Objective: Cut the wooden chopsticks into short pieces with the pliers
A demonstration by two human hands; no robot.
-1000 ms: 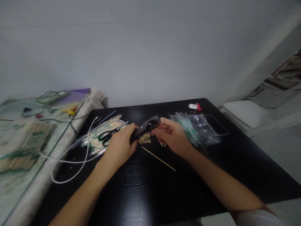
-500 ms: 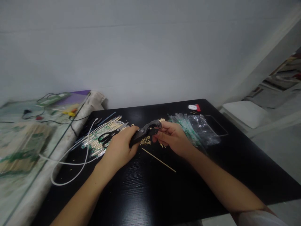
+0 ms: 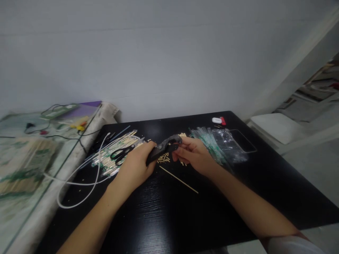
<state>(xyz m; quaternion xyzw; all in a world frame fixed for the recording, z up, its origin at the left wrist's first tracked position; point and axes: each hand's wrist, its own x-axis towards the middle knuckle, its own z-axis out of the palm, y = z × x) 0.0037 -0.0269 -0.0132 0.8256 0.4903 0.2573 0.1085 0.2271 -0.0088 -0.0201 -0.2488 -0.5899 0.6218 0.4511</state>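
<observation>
My left hand [image 3: 136,164] is wrapped round the handles of a black cutter [image 3: 161,150] with a curved jaw, held above the table. My right hand [image 3: 196,153] is closed in a pinch right beside the jaw; what its fingers hold is hidden. A small pale spot shows inside the jaw. Below and behind the tool lie short cut pieces of wooden stick [image 3: 164,158], some in a small heap. One long thin stick [image 3: 180,180] rests on the table nearer to me.
Black scissors [image 3: 122,153] lie on wrapped chopsticks [image 3: 108,160] at left, near a looped white cable [image 3: 98,169]. Green-printed plastic wrappers [image 3: 209,141], a phone-shaped outline [image 3: 242,139] and a white case [image 3: 216,120] are at right. A cluttered glass-topped surface [image 3: 23,211] adjoins the black table [image 3: 212,218].
Very little differs. Both hands and the cutter keep almost the same place, with only a slight shift of the right fingers at the jaw.
</observation>
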